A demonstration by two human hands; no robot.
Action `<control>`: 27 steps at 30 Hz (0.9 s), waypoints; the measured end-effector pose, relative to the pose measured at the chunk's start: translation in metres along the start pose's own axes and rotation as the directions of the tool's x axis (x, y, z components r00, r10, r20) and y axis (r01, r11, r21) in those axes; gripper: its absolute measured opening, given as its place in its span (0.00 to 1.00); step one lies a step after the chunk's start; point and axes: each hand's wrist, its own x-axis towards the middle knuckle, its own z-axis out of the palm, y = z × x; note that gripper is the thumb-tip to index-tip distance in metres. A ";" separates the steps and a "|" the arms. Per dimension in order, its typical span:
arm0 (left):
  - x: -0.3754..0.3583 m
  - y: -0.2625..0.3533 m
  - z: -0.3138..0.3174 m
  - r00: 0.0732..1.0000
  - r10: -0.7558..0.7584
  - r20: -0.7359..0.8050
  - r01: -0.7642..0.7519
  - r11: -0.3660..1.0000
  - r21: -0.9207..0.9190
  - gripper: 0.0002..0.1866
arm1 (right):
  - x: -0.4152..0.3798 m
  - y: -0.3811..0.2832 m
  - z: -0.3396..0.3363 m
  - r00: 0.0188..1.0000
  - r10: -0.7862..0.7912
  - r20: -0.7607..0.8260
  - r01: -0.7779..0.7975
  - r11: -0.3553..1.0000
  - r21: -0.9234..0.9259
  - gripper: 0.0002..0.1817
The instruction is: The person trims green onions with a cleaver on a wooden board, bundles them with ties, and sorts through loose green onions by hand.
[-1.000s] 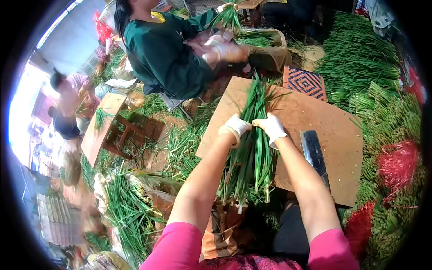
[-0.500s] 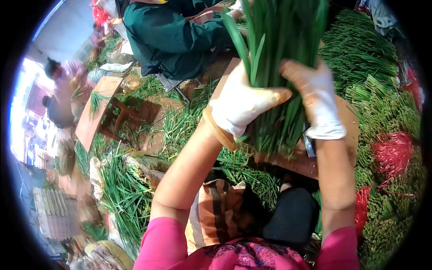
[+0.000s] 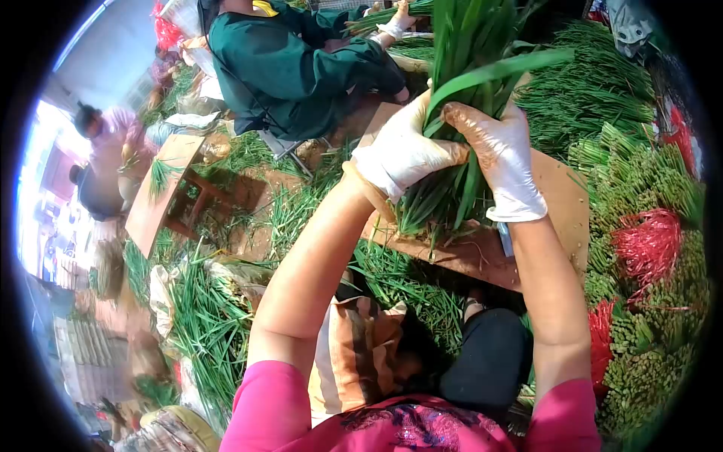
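A thick bunch of garlic chives stands upright in front of me, its lower ends at the wooden table. My left hand, in a white glove with a tan band at the wrist, is closed around the bunch from the left. On the other side my right hand, gloved in white with brown stains on the fingers, also grips it. The thumbs face each other across the leaves. One broad leaf bends out to the right over the right hand. A small blue object lies partly hidden by the right wrist.
Bundled green stalks with red plastic ties are stacked at the right. Loose chives cover the ground at left. A co-worker in dark green sits ahead, near a second wooden table. A striped cloth lies below my arms.
Both hands and the bunch have shifted slightly left, and the hands have drawn closer together. The bunch's lower ends now meet the table, and a leaf has flopped to the right.
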 end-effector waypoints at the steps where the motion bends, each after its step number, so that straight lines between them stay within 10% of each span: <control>1: -0.003 0.010 0.005 1.000 0.008 0.001 -0.008 0.996 -0.091 0.34 | -0.004 -0.007 0.006 1.000 -0.011 -0.017 0.011 1.000 0.015 0.16; 4: -0.012 0.001 0.022 0.991 0.054 -0.119 -0.082 0.968 -0.239 0.28 | -0.013 0.012 0.014 0.971 -0.186 -0.153 0.212 0.962 0.171 0.15; 7: -0.019 0.022 0.022 0.997 0.027 -0.075 -0.025 0.999 0.023 0.25 | -0.018 0.001 0.010 0.986 -0.167 -0.013 0.166 0.967 0.193 0.15; 8: -0.023 0.033 0.030 0.971 0.217 -0.100 -0.226 0.970 -0.090 0.25 | -0.025 -0.017 0.015 0.991 -0.134 -0.025 0.135 0.991 0.026 0.16; 12: -0.046 0.068 0.022 0.995 -0.007 0.097 -0.019 0.963 0.269 0.35 | -0.048 -0.048 0.025 0.997 -0.063 0.047 0.058 0.992 0.110 0.19; 16: -0.097 0.105 0.038 0.988 -0.018 0.155 0.024 0.999 -0.037 0.38 | -0.076 -0.064 0.034 0.980 -0.068 0.186 0.007 0.950 0.312 0.21; 18: -0.126 0.118 0.048 0.986 -0.103 0.133 0.147 0.910 -0.387 0.33 | -0.092 -0.107 0.061 0.933 -0.133 0.335 0.170 0.982 -0.084 0.21; 21: -0.163 0.121 0.068 0.991 -0.122 -0.054 0.078 0.859 -0.506 0.23 | -0.081 -0.118 0.071 0.721 -0.250 0.646 0.646 0.580 -0.497 0.25; 22: -0.176 0.113 0.067 0.984 -0.173 -0.040 0.133 0.868 -0.478 0.22 | -0.090 -0.108 0.076 0.765 0.035 0.643 0.226 0.920 -0.319 0.27; 23: -0.187 0.109 0.068 0.973 -0.227 -0.028 0.191 0.873 -0.449 0.21 | -0.100 -0.099 0.082 0.745 0.317 0.586 -0.307 0.944 -0.120 0.29; 25: -0.216 0.114 0.081 0.967 -0.193 -0.166 0.113 0.909 -0.402 0.23 | -0.110 -0.099 0.084 0.536 0.581 0.612 -0.727 0.686 -0.014 0.31; 27: -0.249 0.115 0.080 0.888 -0.245 -0.389 -0.019 0.826 -0.564 0.19 | -0.130 -0.037 0.090 0.399 0.527 0.750 -0.757 0.652 -0.055 0.29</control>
